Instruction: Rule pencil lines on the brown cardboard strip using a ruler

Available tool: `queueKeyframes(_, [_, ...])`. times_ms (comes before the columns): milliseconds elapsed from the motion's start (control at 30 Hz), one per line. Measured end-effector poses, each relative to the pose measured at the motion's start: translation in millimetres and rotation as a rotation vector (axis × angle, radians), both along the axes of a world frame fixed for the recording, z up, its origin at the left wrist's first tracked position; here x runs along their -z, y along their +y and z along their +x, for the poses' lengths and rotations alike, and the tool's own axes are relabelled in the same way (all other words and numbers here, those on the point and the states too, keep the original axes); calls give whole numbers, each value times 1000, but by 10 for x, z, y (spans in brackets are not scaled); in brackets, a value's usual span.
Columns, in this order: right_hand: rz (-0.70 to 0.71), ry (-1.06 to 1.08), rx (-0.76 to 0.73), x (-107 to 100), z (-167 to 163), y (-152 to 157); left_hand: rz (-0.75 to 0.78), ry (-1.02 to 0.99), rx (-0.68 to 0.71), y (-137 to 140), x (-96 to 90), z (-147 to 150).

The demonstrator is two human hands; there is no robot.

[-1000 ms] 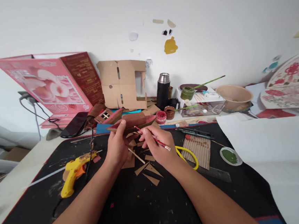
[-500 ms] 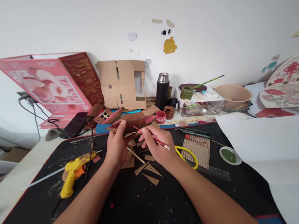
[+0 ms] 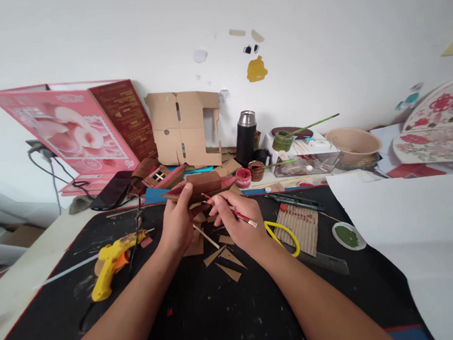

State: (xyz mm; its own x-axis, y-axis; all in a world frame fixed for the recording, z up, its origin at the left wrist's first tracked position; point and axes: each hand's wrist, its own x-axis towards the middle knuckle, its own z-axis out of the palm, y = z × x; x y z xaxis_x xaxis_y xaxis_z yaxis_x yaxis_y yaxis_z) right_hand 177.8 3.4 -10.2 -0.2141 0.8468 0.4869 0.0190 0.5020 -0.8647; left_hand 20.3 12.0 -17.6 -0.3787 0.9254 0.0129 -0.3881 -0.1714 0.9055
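Left fingers [image 3: 185,196] hold a brown model [image 3: 204,182], right fingers [image 3: 224,209] a pencil [image 3: 245,218].

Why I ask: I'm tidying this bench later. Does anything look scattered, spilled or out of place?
Small cardboard offcuts lie scattered on the black mat, loose rather than gathered, and pale specks mark its surface. The yellow glue gun lies on its side. I see no clear spill.

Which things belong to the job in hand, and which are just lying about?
In use:
long pointed brown-red piece, in the left hand
thin red stick-shaped tool, in the right hand

Lying about, it seems:
black cylindrical silver-topped flask
flat black phone
pink printed cardboard box
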Motion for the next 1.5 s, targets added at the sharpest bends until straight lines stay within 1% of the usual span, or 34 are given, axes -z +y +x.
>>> queueKeyframes(233, [-36,22,33,1,9,26,2,3,-7,12,-11,-26])
queueKeyframes(433, [-27,5,-14,14,-3,4,-2,-1,-7,9,7,-12])
queueKeyframes(533, [-39,16,0,11,-5,11,0,-1,-6,7,12,-6])
queueKeyframes(633, [-74,37,24,12,4,35,10,-2,-16,18,3,-28])
queueKeyframes(733, [-114,83,40,8,16,53,37,-18,-57,54,-26,-109])
queueKeyframes(867, [-238,248,76,-27,42,97,80,-68,-163,116,-109,-279])
queueKeyframes(933, [-303,332,94,-44,63,149,91,-100,-189,126,-174,-335])
queueKeyframes(1000, [-358,386,114,-47,85,216,91,-129,-163,102,-251,-335])
queueKeyframes(1067, [-425,424,107,-40,102,279,71,-152,-100,39,-328,-279])
queueKeyframes(1200, [-504,496,32,-43,121,318,1,-174,41,-180,-429,-89])
queueKeyframes(1333, [-532,504,-107,-98,132,260,-58,-152,141,-390,-436,26])
queueKeyframes(1433, [-567,512,-194,-136,134,216,-72,-130,152,-482,-418,53])
queueKeyframes(1500, [-601,539,-205,-148,133,207,-72,-111,162,-533,-409,68])
